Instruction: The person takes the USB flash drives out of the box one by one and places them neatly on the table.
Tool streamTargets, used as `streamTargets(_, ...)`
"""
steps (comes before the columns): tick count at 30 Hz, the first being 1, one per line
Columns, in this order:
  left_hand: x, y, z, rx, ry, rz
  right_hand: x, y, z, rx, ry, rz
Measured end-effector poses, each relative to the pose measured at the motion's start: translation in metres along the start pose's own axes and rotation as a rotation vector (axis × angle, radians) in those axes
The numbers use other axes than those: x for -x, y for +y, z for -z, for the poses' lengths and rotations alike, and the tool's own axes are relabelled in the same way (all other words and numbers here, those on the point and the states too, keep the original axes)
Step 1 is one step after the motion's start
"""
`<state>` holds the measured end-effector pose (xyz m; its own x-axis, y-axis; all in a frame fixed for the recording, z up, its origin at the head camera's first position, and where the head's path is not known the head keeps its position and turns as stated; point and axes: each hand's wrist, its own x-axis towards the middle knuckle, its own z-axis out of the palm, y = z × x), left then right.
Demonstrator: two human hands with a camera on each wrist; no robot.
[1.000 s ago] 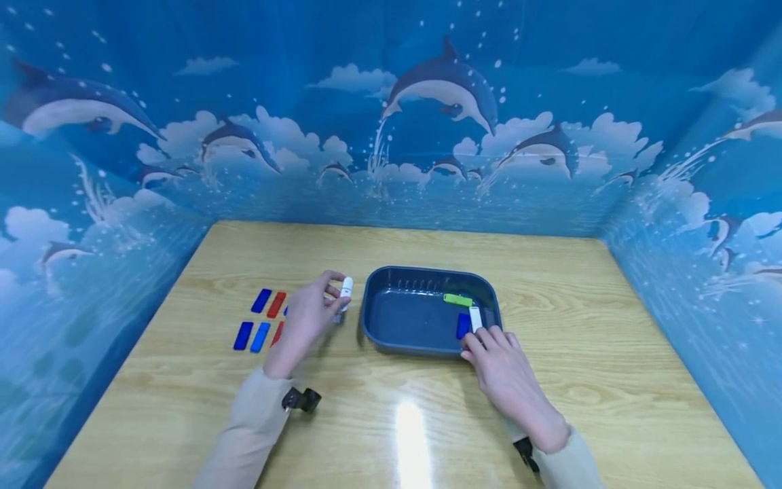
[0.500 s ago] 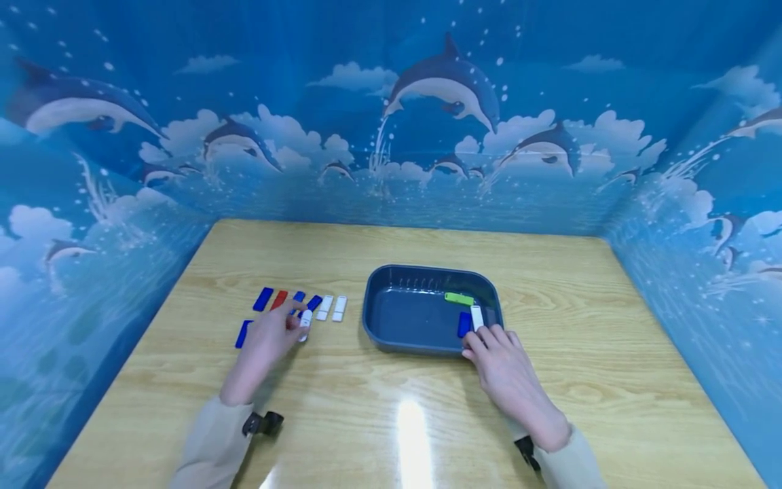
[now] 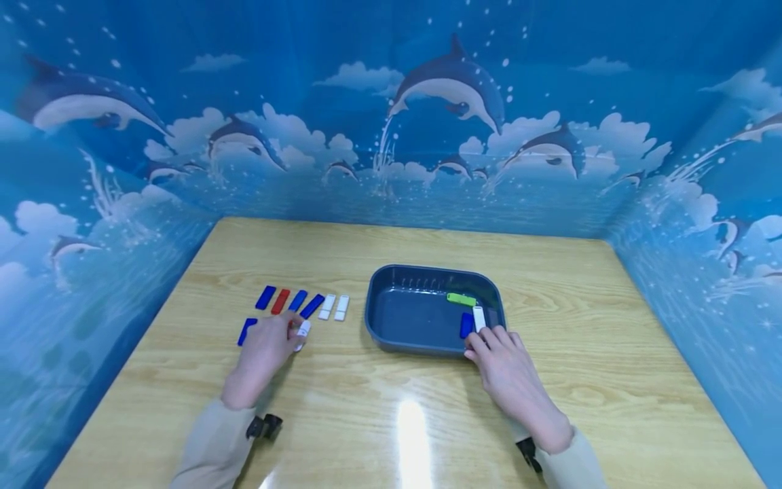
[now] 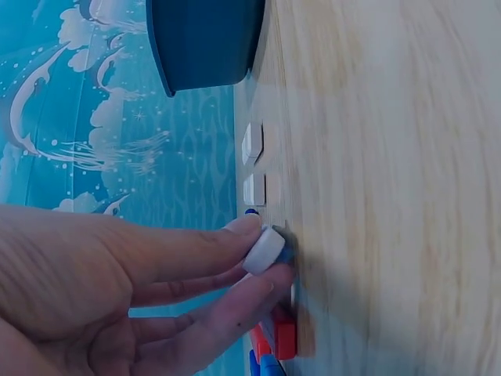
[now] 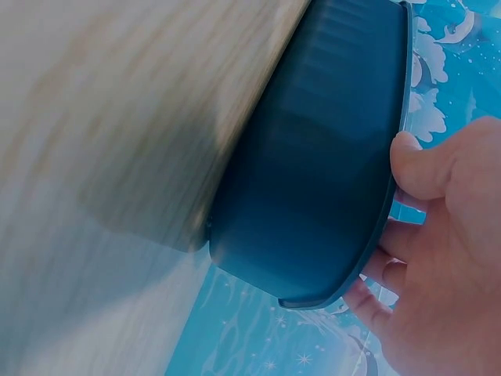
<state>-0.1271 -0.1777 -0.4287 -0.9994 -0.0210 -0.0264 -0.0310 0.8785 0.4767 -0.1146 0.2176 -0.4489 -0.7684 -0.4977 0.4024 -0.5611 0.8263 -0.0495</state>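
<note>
A white USB flash drive [image 3: 303,331] is pinched between the thumb and fingers of my left hand [image 3: 264,346], low over the table at the near row of drives. In the left wrist view, that drive's rounded white end [image 4: 264,251] shows between the fingertips, close above the wood. Red drives [image 4: 283,333] lie just beyond the fingers. My right hand [image 3: 510,373] grips the near right rim of a dark blue-grey plastic tray [image 3: 379,345]; its thumb is at the rim and its fingers reach over it. Inside the tray lie green [image 3: 461,299], blue [image 3: 466,326] and white drives [image 3: 479,318].
A back row on the table has blue [image 3: 265,297], red [image 3: 280,301] and white drives [image 3: 341,308]. One blue drive [image 3: 247,331] lies in the near row; the left hand hides part of that row. A dolphin-print curtain [image 3: 391,190] encloses the table [image 3: 550,285].
My left hand has carried the white drive left from beside the tray and lowered it to the near row. White drives in the back row came into sight. The right hand stayed put.
</note>
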Motion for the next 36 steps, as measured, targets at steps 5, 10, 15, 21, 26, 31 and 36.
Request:
streamTargets(5,0.001,0.001,0.001,-0.025,-0.006,0.034,0.0,0.001,0.0,-0.002,0.013,0.004)
streamTargets(10,0.001,0.001,0.002,-0.064,-0.003,0.046,0.001,0.002,0.001,0.001,0.019,0.008)
streamTargets(15,0.002,0.0,0.002,-0.084,0.016,0.023,0.0,0.002,0.001,-0.002,0.021,0.011)
streamTargets(21,-0.002,0.007,0.008,-0.085,0.127,-0.02,0.0,0.002,0.001,-0.006,0.029,0.019)
streamTargets(26,-0.013,0.028,0.01,-0.047,0.29,-0.146,0.0,0.002,0.001,-0.006,0.031,0.015)
streamTargets(31,-0.023,0.054,0.0,0.011,0.372,-0.291,-0.001,0.001,0.0,-0.008,0.01,0.004)
streamTargets(36,-0.029,0.089,-0.012,0.017,0.338,-0.394,-0.001,0.001,0.0,-0.011,0.0,-0.005)
